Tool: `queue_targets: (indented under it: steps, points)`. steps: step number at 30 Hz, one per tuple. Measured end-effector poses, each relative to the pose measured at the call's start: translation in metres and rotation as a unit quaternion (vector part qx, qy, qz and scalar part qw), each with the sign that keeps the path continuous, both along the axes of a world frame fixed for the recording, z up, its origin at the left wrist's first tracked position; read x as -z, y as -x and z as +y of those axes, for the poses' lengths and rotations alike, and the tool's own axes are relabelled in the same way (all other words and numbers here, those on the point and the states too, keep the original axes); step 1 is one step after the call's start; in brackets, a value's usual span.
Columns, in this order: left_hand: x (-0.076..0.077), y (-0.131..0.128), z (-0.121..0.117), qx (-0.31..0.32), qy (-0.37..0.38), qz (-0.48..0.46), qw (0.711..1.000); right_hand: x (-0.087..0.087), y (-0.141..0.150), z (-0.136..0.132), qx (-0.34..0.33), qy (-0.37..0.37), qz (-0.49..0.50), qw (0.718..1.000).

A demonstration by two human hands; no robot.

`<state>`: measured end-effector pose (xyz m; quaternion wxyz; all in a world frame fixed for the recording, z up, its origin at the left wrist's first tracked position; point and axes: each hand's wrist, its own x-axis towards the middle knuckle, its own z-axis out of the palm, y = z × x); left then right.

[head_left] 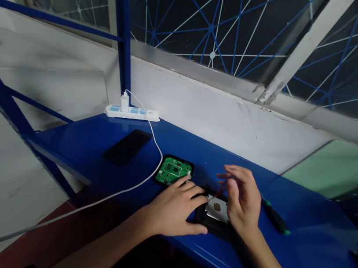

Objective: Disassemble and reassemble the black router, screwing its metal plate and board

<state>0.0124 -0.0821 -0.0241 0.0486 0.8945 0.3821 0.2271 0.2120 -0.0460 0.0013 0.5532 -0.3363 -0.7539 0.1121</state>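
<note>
My left hand [175, 206] lies with its fingers spread. Its fingertips reach the edge of a green circuit board [173, 171] in a black shell and the left side of a black casing [212, 227]. A silver metal plate [217, 209] with a small tan patch sits in that casing. Over the plate, my right hand [244, 201] is curled round a thin reddish tool [218, 192], its tip slanting down to the plate's upper left; blur hides its exact kind. Right of this hand lies a screwdriver [275, 217] with a black and green handle.
A dark phone [127, 145] lies on the blue table [162, 134]. Behind it a white power strip [131, 113] holds a charger [124, 102], whose white cable [124, 190] runs across the table and off its left front. Blue frame posts [123, 33] stand at left.
</note>
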Motion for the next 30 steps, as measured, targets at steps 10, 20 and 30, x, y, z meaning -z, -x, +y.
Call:
queue_targets:
  steps: [10, 20, 30]
  points:
    - [-0.0005, 0.0001, 0.0001, 0.0, 0.003, 0.002, 1.0, 0.0032, 0.0014, -0.0024, 0.025, 0.041, 0.016, 0.999]
    - [0.0001, 0.0001, 0.0003, 0.001, 0.01, -0.001, 1.0, -0.0009, -0.0001, 0.0019, 0.028, -0.028, -0.016, 0.999]
    - [-0.0012, -0.0001, -0.0002, 0.003, 0.012, -0.003, 1.0, -0.0009, 0.0032, -0.0064, 0.04, 0.006, 0.003, 0.999]
